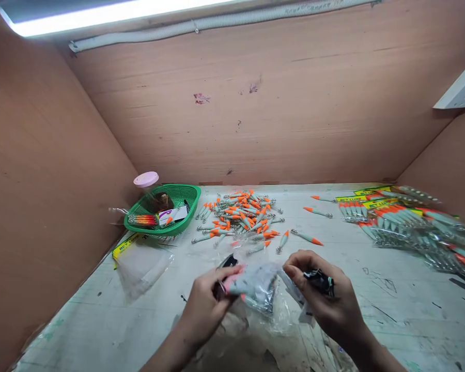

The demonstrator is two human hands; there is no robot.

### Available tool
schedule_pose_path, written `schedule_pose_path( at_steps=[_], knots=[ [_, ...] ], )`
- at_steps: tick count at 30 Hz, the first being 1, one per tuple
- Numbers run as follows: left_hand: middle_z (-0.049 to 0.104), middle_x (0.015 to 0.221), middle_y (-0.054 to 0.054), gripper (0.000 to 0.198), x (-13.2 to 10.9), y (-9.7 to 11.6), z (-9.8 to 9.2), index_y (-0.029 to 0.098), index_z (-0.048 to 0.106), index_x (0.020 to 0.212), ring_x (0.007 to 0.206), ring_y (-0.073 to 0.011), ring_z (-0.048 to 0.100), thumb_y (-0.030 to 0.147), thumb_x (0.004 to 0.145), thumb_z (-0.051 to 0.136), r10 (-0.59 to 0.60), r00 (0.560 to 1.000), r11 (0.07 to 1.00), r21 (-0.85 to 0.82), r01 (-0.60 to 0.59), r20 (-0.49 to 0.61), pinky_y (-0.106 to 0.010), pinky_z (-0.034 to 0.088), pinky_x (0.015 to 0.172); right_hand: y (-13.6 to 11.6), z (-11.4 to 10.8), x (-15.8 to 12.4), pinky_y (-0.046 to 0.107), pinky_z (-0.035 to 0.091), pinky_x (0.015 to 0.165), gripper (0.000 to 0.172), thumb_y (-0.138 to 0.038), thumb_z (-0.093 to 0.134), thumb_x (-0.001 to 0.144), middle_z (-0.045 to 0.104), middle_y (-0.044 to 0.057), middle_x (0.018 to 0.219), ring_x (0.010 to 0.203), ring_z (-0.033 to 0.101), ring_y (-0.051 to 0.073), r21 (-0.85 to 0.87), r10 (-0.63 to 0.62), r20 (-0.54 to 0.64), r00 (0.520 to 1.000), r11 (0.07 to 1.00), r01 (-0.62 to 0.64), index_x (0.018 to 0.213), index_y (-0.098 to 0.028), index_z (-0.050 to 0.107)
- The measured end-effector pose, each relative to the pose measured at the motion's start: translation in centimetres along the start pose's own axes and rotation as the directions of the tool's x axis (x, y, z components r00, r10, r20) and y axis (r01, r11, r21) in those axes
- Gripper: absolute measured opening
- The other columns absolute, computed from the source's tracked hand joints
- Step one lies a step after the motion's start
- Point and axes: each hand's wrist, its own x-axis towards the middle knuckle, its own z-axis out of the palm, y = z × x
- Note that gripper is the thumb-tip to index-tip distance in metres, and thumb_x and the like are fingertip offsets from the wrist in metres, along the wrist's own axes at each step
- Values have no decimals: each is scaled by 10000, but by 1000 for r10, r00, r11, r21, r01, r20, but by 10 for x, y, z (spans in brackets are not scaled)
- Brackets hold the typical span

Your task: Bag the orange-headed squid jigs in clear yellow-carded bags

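My left hand (209, 297) is closed around one side of a clear plastic bag (259, 284) with pale squid jigs with orange-pink tips inside. A dark item shows behind its fingers. Thumb and fingertips of my right hand (321, 289) pinch together at the bag's other side. Against that palm lies a small black object with light marks (320, 282), too blurred to name. Beyond both hands, a loose pile of squid jigs (244, 212), pale green with orange heads and wire hook crowns, covers the middle of the table.
At the back left stands a green basket (197, 199) holding a pink-lidded container (146, 179) and more jigs. Flat bags with yellow headers (139, 263) lie before it. Packed jigs (403, 222) are heaped at right. Wooden walls (236, 119) enclose the table (81, 320).
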Motion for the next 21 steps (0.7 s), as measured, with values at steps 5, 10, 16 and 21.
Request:
schedule_pose_path(
  at_steps=[5, 10, 16, 21],
  knots=[
    [637, 665, -18, 302, 42, 22, -25, 138, 684, 710, 666, -172, 561, 433, 694, 623, -25, 998, 999, 46, 27, -51, -259, 439, 642, -6, 12, 22, 189, 431, 546, 59, -192, 620, 829, 594, -15, 688, 610, 538, 95, 193, -37, -192, 981, 978, 75, 771, -188, 613],
    [527, 568, 2, 472, 74, 23, -37, 144, 603, 618, 557, -141, 454, 607, 692, 553, -64, 990, 990, 116, 78, -125, -252, 362, 536, -5, 29, 35, 205, 447, 564, 76, -239, 640, 816, 614, -11, 693, 619, 556, 104, 349, 29, -234, 972, 935, 56, 764, -185, 625],
    [594, 621, -20, 410, 122, 20, -65, 163, 578, 625, 615, -182, 518, 558, 590, 681, -120, 964, 948, 261, 182, -238, -262, 384, 567, 19, 36, 52, 314, 491, 743, 385, -389, 608, 798, 675, 100, 982, 866, 614, 205, 64, 158, -90, 983, 986, -153, 1096, -145, 625],
    [635, 658, -20, 403, 138, 25, -97, 187, 610, 649, 675, -214, 564, 575, 577, 687, -73, 961, 928, 335, 163, -265, -269, 412, 613, 32, 0, 42, 246, 445, 529, 524, -459, 584, 807, 668, 49, 811, 573, 547, 132, -93, 272, -79, 959, 956, -279, 1207, -121, 566]
  ],
)
